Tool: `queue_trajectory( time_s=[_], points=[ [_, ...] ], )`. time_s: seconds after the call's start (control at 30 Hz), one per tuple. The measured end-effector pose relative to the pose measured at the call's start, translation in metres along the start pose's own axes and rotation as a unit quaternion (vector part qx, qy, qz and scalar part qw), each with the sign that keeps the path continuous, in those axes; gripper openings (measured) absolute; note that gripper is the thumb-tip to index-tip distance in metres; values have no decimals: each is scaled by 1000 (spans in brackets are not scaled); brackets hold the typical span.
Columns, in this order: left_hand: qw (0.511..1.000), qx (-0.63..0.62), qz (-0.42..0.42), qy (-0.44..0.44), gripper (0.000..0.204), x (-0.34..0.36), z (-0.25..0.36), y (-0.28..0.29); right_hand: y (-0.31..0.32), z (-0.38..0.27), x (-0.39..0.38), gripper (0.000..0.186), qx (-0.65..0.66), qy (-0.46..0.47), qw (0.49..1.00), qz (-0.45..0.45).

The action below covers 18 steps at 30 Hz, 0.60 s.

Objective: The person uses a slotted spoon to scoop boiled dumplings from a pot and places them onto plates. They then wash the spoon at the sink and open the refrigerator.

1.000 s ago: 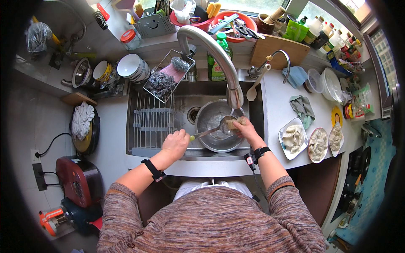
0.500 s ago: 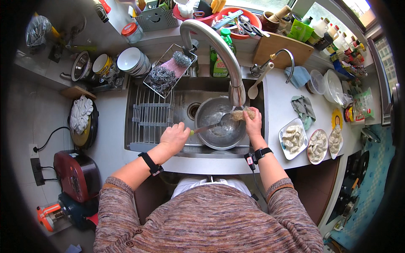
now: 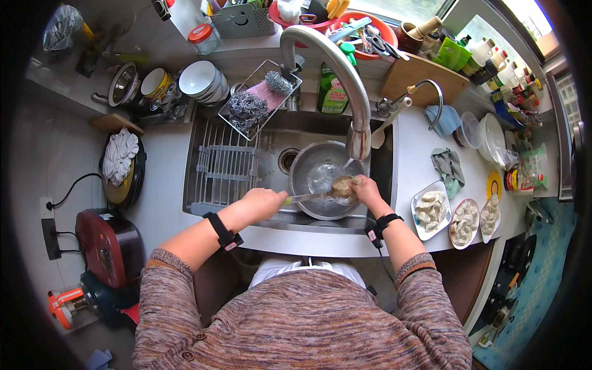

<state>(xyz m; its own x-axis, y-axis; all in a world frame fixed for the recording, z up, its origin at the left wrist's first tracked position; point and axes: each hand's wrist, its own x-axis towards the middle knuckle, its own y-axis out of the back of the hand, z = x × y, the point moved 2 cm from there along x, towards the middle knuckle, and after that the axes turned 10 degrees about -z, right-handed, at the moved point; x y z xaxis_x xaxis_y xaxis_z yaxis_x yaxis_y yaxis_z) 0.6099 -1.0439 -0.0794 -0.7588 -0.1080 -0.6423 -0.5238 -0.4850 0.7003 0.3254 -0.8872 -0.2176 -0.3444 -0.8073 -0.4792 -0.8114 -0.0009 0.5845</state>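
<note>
My left hand (image 3: 264, 203) is closed round the yellow-green grip of a long-handled metal utensil (image 3: 308, 197), held over a round metal basin (image 3: 300, 163) in the sink. My right hand (image 3: 368, 191) is closed on a tan, fibrous loofah (image 3: 343, 187), which presses against the utensil's far end and hides most of its head. Water lies in the basin. Above it bends a large metal faucet (image 3: 359, 111), its spout just beyond my right hand, with a thin stream seeming to fall from it.
Left of the basin, a metal drying rack (image 3: 225, 176) spans the sink (image 3: 277, 126). A wire basket (image 3: 254, 129) with steel-wool scourers hangs behind. Dishes of dumplings (image 3: 431, 213) stand close on the right, near a grey-green cloth (image 3: 449, 169). A green detergent bottle (image 3: 333, 92) stands behind the faucet.
The loofah and my right hand have come lower and nearer, onto the utensil's head. My left hand has shifted slightly nearer, and the utensil lies flatter. The whole view has moved a little.
</note>
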Motion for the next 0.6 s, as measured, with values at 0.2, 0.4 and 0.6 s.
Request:
queue_trajectory(
  time_s=[0.2, 0.4, 0.6],
  points=[
    [974, 141, 171, -37, 23, 1, 16, 12, 9, -42, 27, 23, -200, 227, 940, -158],
    [989, 40, 141, 9, 22, -3, -11, 8, 23, -39, 50, 24, 59, 50, 987, -138],
    [960, -231, 153, 47, 26, -1, -5, -29, -1, -22, 47, 26, 201, 15, 954, 223]
  ],
)
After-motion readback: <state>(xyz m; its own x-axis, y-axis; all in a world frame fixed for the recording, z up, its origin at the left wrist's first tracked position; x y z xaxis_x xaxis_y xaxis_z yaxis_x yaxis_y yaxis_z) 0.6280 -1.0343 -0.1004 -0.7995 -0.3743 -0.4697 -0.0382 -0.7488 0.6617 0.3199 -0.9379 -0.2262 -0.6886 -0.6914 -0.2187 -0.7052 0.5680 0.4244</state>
